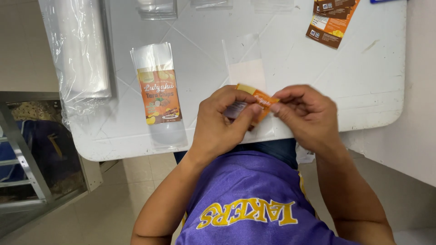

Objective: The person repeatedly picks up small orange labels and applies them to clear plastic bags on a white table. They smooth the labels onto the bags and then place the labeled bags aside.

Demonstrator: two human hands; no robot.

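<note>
Just below the middle of the frame, the left hand [222, 120] is closed in a pinch on a small orange label sticker [256, 103], thumb lying across its front and fingers curled behind. The right hand [305, 115] meets it from the right side, fingertips nipped shut on the sticker's right edge, as if working at a corner; whether a backing sheet is being parted from it I cannot tell, since the fingers cover that edge.

The sticker is held in the air just above the near edge of the white surface [372, 77]. Directly behind it, toward the centre of the frame, lies an empty clear plastic pouch [245, 63], flat and unlabelled. To the left of centre lies another clear pouch that already carries an orange label [159, 97].

The likely trouble sits in the pinch itself. The sticker is small and thin, and both hands press on it closely, so it could curl onto itself or cling to a fingertip, and a creased label would go on wrinkled. A hard pull at the corner could tear it.

At the upper right a stack of brown and orange labels [331, 22] rests near the surface's far edge. At the upper left a bundle of clear bags [84, 50] overhangs the left edge and could slide off if nudged.
</note>
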